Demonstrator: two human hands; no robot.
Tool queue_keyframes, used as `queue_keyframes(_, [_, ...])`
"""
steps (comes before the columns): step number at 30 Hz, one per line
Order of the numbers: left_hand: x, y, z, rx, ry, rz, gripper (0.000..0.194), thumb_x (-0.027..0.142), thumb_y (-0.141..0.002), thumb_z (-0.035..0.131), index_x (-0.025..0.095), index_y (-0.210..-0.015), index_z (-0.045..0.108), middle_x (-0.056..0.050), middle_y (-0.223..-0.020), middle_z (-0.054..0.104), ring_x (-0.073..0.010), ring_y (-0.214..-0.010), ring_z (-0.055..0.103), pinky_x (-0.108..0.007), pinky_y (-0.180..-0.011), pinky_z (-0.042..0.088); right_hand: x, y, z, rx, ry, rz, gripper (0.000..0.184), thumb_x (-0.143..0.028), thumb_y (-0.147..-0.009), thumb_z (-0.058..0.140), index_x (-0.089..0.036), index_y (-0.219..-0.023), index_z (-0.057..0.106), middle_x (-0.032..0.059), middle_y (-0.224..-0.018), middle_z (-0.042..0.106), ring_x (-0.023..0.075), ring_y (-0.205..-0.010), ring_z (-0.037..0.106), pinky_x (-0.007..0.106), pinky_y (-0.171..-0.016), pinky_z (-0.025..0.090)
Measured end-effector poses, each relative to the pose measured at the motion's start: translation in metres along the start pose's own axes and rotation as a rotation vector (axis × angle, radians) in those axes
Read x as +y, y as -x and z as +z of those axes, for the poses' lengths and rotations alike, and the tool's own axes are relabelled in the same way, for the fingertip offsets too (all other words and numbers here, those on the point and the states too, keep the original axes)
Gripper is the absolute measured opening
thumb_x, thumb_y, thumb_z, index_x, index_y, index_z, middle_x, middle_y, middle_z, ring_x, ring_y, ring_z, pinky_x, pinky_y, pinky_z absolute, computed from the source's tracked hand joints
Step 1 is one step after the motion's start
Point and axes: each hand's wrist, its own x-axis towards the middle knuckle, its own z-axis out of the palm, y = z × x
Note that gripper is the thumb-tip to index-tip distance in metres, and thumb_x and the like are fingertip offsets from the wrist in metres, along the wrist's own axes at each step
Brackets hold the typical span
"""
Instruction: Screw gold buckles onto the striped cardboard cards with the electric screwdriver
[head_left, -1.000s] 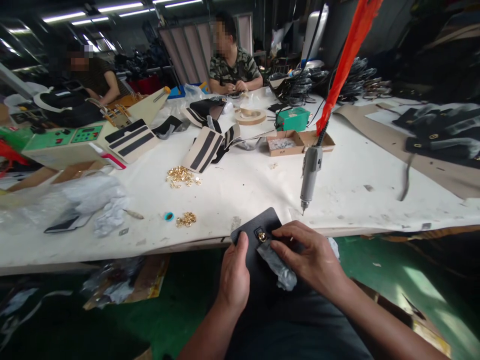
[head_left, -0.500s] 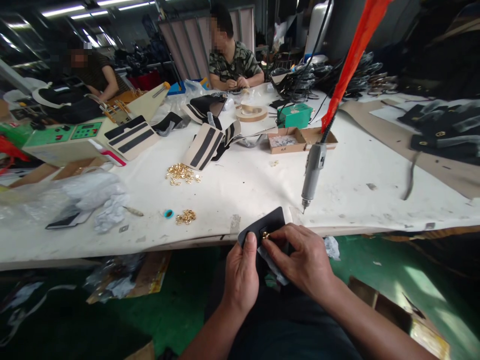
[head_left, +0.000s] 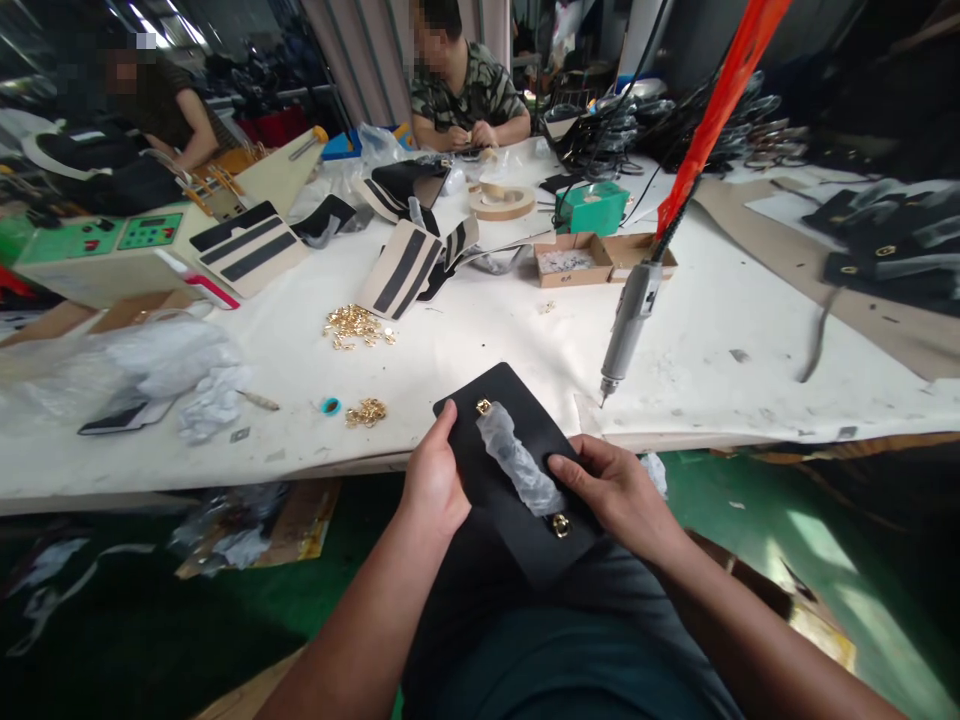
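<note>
Between my two hands is a flat black panel (head_left: 480,455) with rounded corners, tilted over my lap at the table's front edge. My left hand (head_left: 435,470) grips its left edge, thumb on top. At the right edge, my right hand (head_left: 619,492) is closed on the panel with its thumb on the face. A strap-like piece wrapped in crinkled clear plastic (head_left: 517,460) runs across the panel. One gold fitting (head_left: 484,407) sits at its upper end and another gold fitting (head_left: 560,525) at its lower end. The fingers beneath the panel are hidden.
A grey electric screwdriver (head_left: 630,325) hangs at the right, tip near the table (head_left: 465,340). Piles of gold hardware (head_left: 356,325), a blue-rimmed cap (head_left: 331,406), cardboard boxes (head_left: 574,262) and striped panels (head_left: 401,270) lie on the table. A person (head_left: 469,90) sits across.
The panel has turned to lie face up and more fully in view, showing the plastic-wrapped piece. My right hand has left the gold fitting and now holds the panel's right edge.
</note>
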Motion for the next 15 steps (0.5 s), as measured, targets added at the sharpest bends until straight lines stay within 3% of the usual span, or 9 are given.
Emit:
queue_keyframes(5, [-0.019, 0.006, -0.007, -0.123, -0.11, 0.027, 0.043, 0.045, -0.096, 0.073, 0.02, -0.131, 0.075, -0.01, -0.119, 0.082, -0.0326, -0.119, 0.076, -0.045, -0.11, 0.058, 0.01, -0.009, 0.01, 0.086, -0.338, 0.032, 0.039, -0.057, -0.087, 0.082, -0.021, -0.09, 0.066, 0.0011, -0.08, 0.074, 0.0197, -0.071, 0.067, 0.03, -0.064, 0.054])
queue_keyframes(8, [-0.027, 0.009, -0.012, -0.168, -0.222, 0.04, 0.045, 0.043, -0.088, 0.084, 0.017, -0.123, 0.078, -0.013, -0.115, 0.083, -0.0365, -0.115, 0.077, -0.048, -0.105, 0.06, 0.01, -0.015, 0.011, 0.062, -0.386, 0.033, 0.039, -0.057, -0.089, 0.08, -0.022, -0.096, 0.066, 0.0036, -0.085, 0.076, 0.0231, -0.074, 0.071, 0.034, -0.068, 0.059])
queue_keyframes(11, [-0.03, 0.01, -0.013, -0.124, -0.273, 0.151, 0.046, 0.045, -0.084, 0.088, 0.015, -0.118, 0.08, -0.014, -0.112, 0.083, -0.0372, -0.113, 0.077, -0.049, -0.104, 0.059, 0.013, -0.012, 0.011, 0.101, -0.202, -0.032, 0.049, -0.06, -0.09, 0.077, -0.022, -0.118, 0.067, 0.0075, -0.099, 0.077, 0.0265, -0.086, 0.074, 0.039, -0.074, 0.061])
queue_keyframes(13, [-0.03, 0.009, -0.013, -0.072, -0.29, 0.281, 0.046, 0.046, -0.084, 0.087, 0.016, -0.119, 0.079, -0.013, -0.115, 0.083, -0.0348, -0.115, 0.077, -0.047, -0.107, 0.057, 0.018, -0.007, 0.012, 0.255, 0.053, -0.161, 0.069, -0.06, -0.084, 0.083, -0.023, -0.139, 0.061, 0.0098, -0.114, 0.075, 0.0279, -0.097, 0.072, 0.042, -0.082, 0.061])
queue_keyframes(15, [-0.03, 0.007, -0.012, -0.027, -0.316, 0.385, 0.045, 0.047, -0.086, 0.086, 0.018, -0.119, 0.079, -0.011, -0.12, 0.082, -0.0325, -0.119, 0.075, -0.044, -0.111, 0.054, 0.024, 0.0, 0.015, 0.381, 0.287, -0.309, 0.079, -0.057, -0.08, 0.088, -0.026, -0.146, 0.057, 0.0101, -0.122, 0.071, 0.0273, -0.101, 0.068, 0.043, -0.088, 0.06])
